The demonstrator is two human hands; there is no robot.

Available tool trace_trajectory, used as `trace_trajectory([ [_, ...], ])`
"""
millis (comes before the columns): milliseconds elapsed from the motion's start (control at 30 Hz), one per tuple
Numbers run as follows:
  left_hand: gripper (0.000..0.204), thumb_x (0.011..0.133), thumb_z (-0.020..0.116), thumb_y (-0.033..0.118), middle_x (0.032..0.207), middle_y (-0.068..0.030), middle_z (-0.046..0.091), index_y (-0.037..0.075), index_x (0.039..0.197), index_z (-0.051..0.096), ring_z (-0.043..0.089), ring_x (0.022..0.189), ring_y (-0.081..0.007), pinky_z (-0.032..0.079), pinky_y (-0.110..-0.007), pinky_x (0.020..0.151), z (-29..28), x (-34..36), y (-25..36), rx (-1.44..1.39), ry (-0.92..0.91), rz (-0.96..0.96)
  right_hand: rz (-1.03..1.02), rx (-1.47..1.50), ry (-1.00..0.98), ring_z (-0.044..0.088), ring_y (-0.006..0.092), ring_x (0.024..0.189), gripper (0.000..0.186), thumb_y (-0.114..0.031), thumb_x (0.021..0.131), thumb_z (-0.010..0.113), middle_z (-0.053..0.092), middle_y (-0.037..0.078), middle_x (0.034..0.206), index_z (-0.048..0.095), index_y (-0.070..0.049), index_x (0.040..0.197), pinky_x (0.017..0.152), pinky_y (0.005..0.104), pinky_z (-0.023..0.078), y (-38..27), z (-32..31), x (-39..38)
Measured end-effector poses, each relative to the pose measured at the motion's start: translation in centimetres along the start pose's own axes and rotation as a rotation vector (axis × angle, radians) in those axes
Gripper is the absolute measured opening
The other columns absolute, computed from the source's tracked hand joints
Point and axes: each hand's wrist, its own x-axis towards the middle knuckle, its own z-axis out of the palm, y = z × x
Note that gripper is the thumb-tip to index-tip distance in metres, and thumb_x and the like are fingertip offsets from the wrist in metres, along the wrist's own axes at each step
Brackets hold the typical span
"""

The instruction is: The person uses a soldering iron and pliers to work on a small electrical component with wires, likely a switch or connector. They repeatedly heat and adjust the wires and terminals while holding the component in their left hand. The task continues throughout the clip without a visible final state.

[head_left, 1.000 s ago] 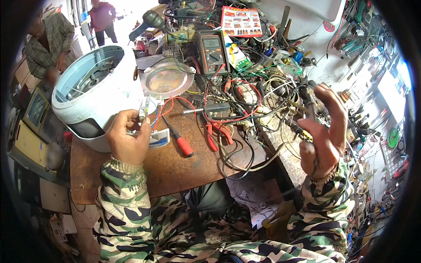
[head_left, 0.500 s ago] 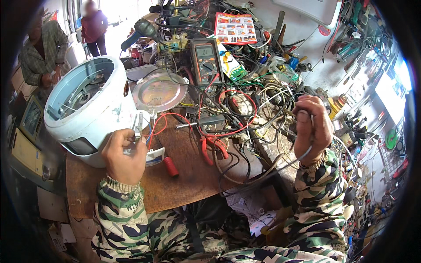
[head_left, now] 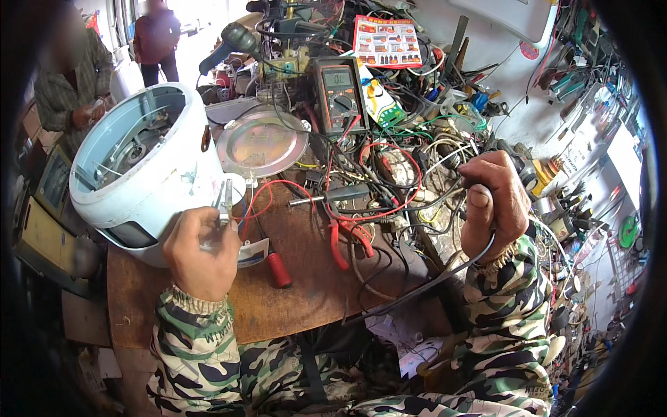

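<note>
My left hand (head_left: 199, 251) is closed around a small silver two-pronged metal piece (head_left: 224, 199), its prongs pointing up; I cannot tell its exact kind. Just beyond it stands a white round cooker body (head_left: 167, 167), tilted with its open top showing parts inside. My right hand (head_left: 495, 205) is raised over the right side of the bench, fingers curled around a grey cable (head_left: 438, 283). From this hand the cable runs down left past the bench's front edge. Red and blue wires (head_left: 256, 208) lie beside the cooker, near a red-handled tool (head_left: 278, 270).
On the wooden bench (head_left: 187, 313) lie a round metal plate (head_left: 264, 144), a screwdriver (head_left: 330, 194) and red-handled pliers (head_left: 351, 240). A multimeter (head_left: 339, 94) leans among tangled cables at the back. Tools crowd the right wall. Two people stand at the far left.
The grey cable has swung lower and straighter, now reaching over the bench's front edge. Both hands keep their grips. The bench scene has shifted slightly right in the picture.
</note>
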Motion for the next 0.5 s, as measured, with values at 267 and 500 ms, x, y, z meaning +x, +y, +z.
trace_trajectory([
  [267, 0.022, 0.075, 0.079, 0.005, 0.080, -0.0125, 0.068, 0.000, 0.091, 0.065, 0.067, 0.067, -0.0243, 0.053, -0.036, 0.063, 0.1, -0.3, -0.7, -0.021, 0.022, -0.076, -0.034, 0.320, 0.176, 0.055, 0.0210, 0.064, 0.060, -0.056, 0.105, 0.041, 0.059, 0.017, 0.086, 0.063, 0.000, 0.107, 0.055, 0.0316, 0.047, -1.8, -2.3, -0.8],
  [500, 0.024, 0.076, 0.078, 0.003, 0.082, -0.0093, 0.067, -0.001, 0.096, 0.066, 0.063, 0.068, -0.0173, 0.052, -0.030, 0.064, 0.3, -0.5, -1.2, -0.129, 0.172, -0.049, -0.060, 0.360, 0.116, 0.046, 0.0170, 0.064, 0.069, -0.062, 0.105, 0.032, 0.053, 0.014, 0.088, 0.061, 0.000, 0.109, 0.057, 0.0329, 0.040, -3.6, -4.5, -0.5],
])
